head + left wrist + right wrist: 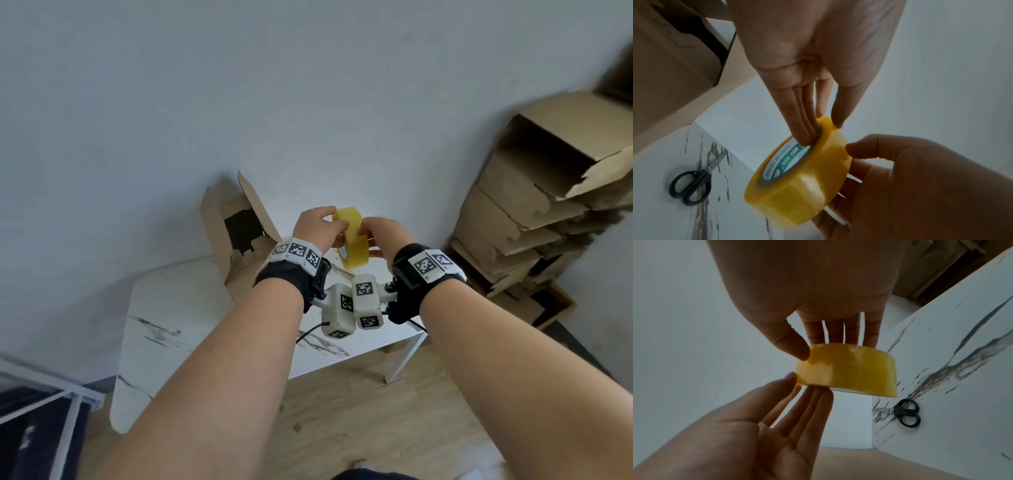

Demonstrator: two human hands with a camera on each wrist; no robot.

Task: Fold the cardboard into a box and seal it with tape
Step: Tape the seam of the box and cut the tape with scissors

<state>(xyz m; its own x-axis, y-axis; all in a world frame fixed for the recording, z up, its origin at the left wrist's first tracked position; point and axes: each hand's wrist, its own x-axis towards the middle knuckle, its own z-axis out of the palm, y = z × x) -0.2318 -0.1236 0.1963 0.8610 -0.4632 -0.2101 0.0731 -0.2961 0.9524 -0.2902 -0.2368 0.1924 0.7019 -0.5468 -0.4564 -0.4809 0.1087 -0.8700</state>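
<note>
Tape was the job in hand, as I judged it. Both hands held the yellow tape roll [352, 240] up in the air above the table [164, 329]. The left hand [317, 228] had its fingers [803, 113] tucked into the hole of the roll, with the thumb on the outer edge. The right hand [383, 236] cupped the other side, and its thumb [861, 149] pressed on the smooth yellow band. It looked to me like I was hunting for the loose end of the tape.

The cardboard box [236, 233] stood on the table behind the hands, against the wall, with its flaps up, so it was not sealed yet. Black scissors [692, 185] lay on the table, well apart from the roll.

Next, I thought, a nail had to catch the tape end and peel it up. That called for a slow turn of the roll.
</note>
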